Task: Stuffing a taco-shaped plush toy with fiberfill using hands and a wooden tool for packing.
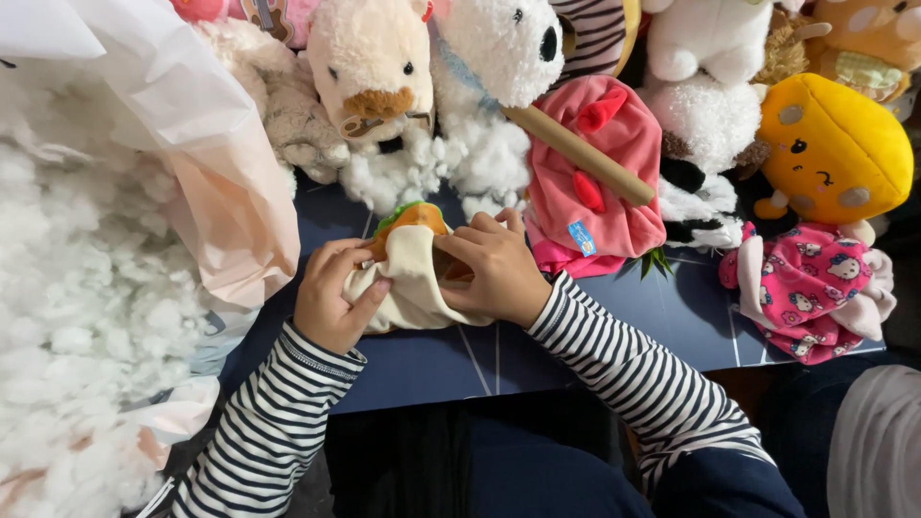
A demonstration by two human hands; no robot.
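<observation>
Cream fabric skin (408,278) of an unstuffed toy, limp, with an orange and green end (413,217), gripped from both sides just left of frame centre. Left hand (331,297) pinching its left edge, thumb pressed flat on the cloth. Right hand (494,269) closed over the right side, fingers curled into the fabric near the opening. Striped sleeves (624,369) running down to the lower edge of the frame. Underneath, a dark blue mat (480,355) with pale lines.

Just right of the hands, a pink toy skin (595,182) crossed by a wooden stick (580,153). Further right, a pink patterned cloth piece (811,288), and above it a yellow plush (835,149) with a small face. Along the top edge, a cream bear (369,62) and a white fluffy plush (499,43), loose tufts of stuffing (403,173) below them. Filling the left side, a pale plastic bag (211,163) spilling white stuffing fibre (77,326).
</observation>
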